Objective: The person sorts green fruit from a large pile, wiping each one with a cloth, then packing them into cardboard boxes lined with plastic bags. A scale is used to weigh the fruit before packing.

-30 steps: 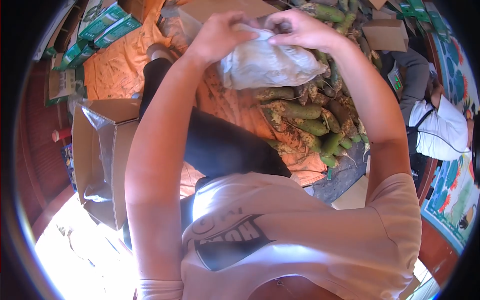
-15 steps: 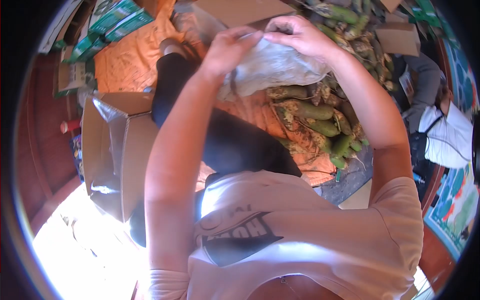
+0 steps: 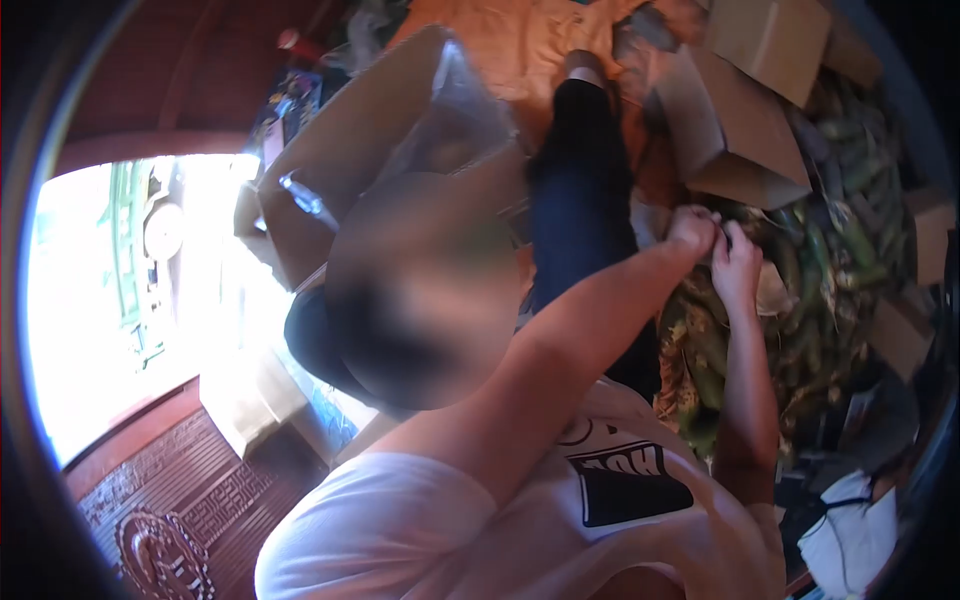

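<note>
My left hand (image 3: pixel 692 228) is closed, its fingertips pinched at the rim of a pale plastic bag. Right beside it, my right hand (image 3: pixel 735 255) pinches the same bag, the fingertips of both hands nearly touching. Only parts of the bag (image 3: pixel 773 290) show, behind and beside my hands; the rest is hidden. Beyond and to the right of my hands lies a large heap of long green vegetables (image 3: pixel 850 240), some with brownish, dry-looking skin.
An open cardboard box (image 3: pixel 725 125) stands just beyond my hands. Another open box (image 3: pixel 375 125), lined with clear plastic, stands at left. A large blurred round shape (image 3: pixel 430 290) lies in front of it. Orange sheeting (image 3: pixel 510 45) covers the floor beyond my dark-trousered leg.
The view has turned left, showing a bright opening and carved wood. My hands now appear lower and further right, still close together. The blurred round shape has come into view at left.
</note>
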Action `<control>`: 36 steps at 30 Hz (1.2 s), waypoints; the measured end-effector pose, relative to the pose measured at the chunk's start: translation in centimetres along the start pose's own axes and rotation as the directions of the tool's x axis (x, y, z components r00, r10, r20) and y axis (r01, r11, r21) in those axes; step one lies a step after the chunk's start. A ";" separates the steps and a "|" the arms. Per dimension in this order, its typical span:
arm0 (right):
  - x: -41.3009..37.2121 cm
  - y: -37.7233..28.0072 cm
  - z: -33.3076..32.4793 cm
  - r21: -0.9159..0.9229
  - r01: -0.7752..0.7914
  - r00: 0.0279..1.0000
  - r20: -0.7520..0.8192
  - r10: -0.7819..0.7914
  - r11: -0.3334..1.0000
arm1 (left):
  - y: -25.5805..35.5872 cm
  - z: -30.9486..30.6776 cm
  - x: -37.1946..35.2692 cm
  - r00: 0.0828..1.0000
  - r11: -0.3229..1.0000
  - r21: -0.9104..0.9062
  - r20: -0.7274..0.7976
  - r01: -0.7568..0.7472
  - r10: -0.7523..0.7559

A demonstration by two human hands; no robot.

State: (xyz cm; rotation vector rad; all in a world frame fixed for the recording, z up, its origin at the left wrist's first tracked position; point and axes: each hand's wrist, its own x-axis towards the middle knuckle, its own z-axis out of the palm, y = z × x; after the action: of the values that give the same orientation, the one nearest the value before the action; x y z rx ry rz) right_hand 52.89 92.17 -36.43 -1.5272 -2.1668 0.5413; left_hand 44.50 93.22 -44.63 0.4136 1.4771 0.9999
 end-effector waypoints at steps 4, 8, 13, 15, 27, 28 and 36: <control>-1.0 -1.1 0.0 -0.003 -0.144 0.988 0.056 0.144 0.990 | -0.6 -0.5 -0.1 0.996 0.994 0.073 0.037 0.075 -0.078; -1.8 -1.4 0.3 0.061 -0.121 0.993 0.020 0.120 0.991 | -1.2 -0.4 0.1 0.987 0.986 0.146 0.123 0.082 -0.100; -2.0 1.9 1.4 0.187 -0.261 0.962 0.126 0.240 0.947 | 0.4 -1.6 0.3 0.979 0.836 0.512 0.152 -0.197 0.137; -1.7 5.1 1.1 0.104 -0.220 0.968 0.145 0.205 0.970 | 2.2 -1.6 0.5 0.971 0.874 0.426 0.154 -0.234 0.185; -2.0 6.1 -17.2 0.162 -0.301 0.886 -0.317 0.338 0.940 | 14.2 -6.3 -2.2 0.747 0.644 0.387 0.424 -0.660 0.512; -3.3 6.4 -19.2 0.180 -0.377 0.848 -0.326 0.417 0.908 | 14.5 -6.9 -2.1 0.731 0.643 0.358 0.429 -0.677 0.530; -12.9 2.9 -31.8 0.144 -0.370 0.590 -0.727 0.352 0.918 | 14.4 -8.1 -3.2 0.824 0.895 0.072 0.428 -0.441 0.372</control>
State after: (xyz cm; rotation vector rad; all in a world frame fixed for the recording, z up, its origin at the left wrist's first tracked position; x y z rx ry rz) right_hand 76.62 82.99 -13.22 -1.7966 -1.2289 -0.0341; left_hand 33.30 96.14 -32.48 1.0351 1.1131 1.0448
